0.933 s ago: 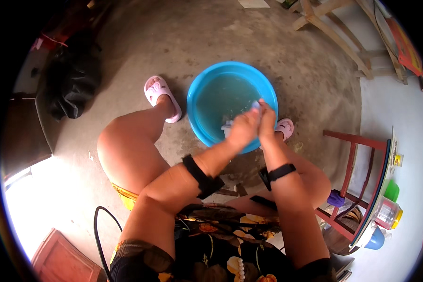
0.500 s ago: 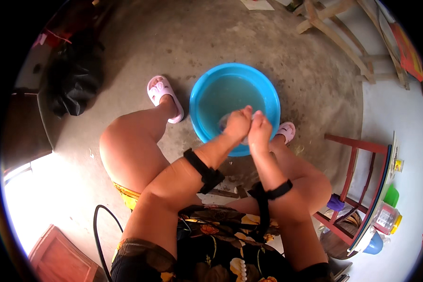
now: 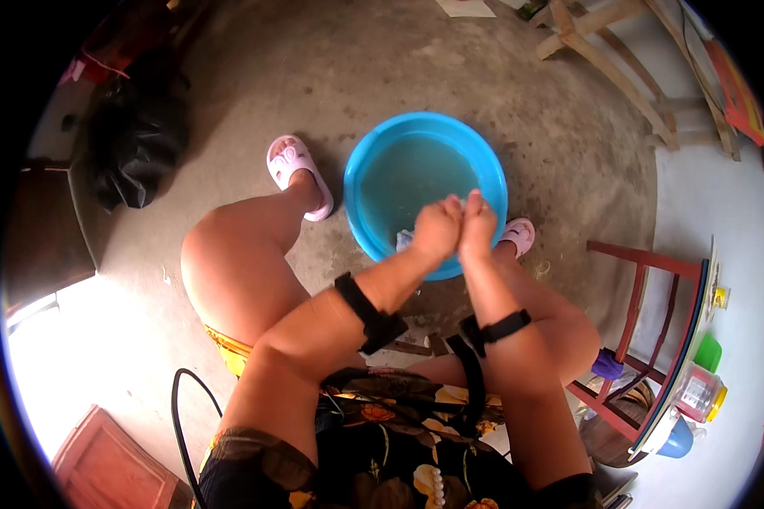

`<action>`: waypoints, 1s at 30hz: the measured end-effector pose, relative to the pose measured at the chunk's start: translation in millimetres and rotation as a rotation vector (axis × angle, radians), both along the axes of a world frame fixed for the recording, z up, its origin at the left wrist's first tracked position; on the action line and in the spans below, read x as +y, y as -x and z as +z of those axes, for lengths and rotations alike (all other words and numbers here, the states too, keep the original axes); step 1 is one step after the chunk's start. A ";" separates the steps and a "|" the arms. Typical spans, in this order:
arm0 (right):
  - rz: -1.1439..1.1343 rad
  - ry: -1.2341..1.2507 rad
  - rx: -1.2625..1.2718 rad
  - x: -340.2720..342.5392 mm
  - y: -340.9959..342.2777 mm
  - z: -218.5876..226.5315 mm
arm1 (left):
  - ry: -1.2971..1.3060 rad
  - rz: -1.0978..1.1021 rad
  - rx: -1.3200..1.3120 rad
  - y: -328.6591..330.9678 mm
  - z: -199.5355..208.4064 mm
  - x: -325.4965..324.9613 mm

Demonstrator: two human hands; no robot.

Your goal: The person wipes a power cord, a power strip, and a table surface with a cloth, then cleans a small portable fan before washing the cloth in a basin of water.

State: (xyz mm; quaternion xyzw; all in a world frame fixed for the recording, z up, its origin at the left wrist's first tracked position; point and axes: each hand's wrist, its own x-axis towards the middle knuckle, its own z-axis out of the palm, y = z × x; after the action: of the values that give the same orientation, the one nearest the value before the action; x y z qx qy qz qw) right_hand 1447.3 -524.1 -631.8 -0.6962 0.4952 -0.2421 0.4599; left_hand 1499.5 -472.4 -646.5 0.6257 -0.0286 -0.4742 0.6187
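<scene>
A round blue basin (image 3: 362,153) of cloudy water stands on the floor between my feet. Over its near right side my left hand (image 3: 438,227) and my right hand (image 3: 477,222) are pressed together, both closed like fists. A small pale wet cloth (image 3: 404,240) pokes out beside my left hand, just above the water. Most of the cloth is hidden behind the hands, and its part inside my right hand is hard to see.
Pink slippers (image 3: 294,164) are on my feet at either side of the basin. A red-framed wooden stand (image 3: 645,259) with jars is at the right, wooden legs (image 3: 607,55) at the far right. A black plastic bag (image 3: 140,140) lies left; a dark cable (image 3: 176,424) curves near my left arm.
Both fists have shifted slightly and drawn closer together, the left moving right. Less of the cloth shows beneath them, now mainly a bit at the left.
</scene>
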 end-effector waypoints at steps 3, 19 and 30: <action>-0.122 -0.387 -0.219 -21.4 13.5 -17.0 | 0.068 -0.094 -0.187 17.1 7.3 -6.3; 0.310 -0.386 -0.052 -48.5 28.6 68.0 | 0.034 -0.340 -0.122 -57.6 39.8 0.8; 0.096 -0.392 -0.357 -59.9 30.7 68.4 | -0.012 -0.104 0.001 -58.7 -4.9 6.5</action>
State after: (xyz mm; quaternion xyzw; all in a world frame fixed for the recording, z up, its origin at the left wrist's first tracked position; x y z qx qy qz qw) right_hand 1416.6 -584.0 -563.4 -0.5630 0.4100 -0.2382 0.6769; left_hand 1558.2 -465.9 -651.4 0.6267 -0.0582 -0.5063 0.5895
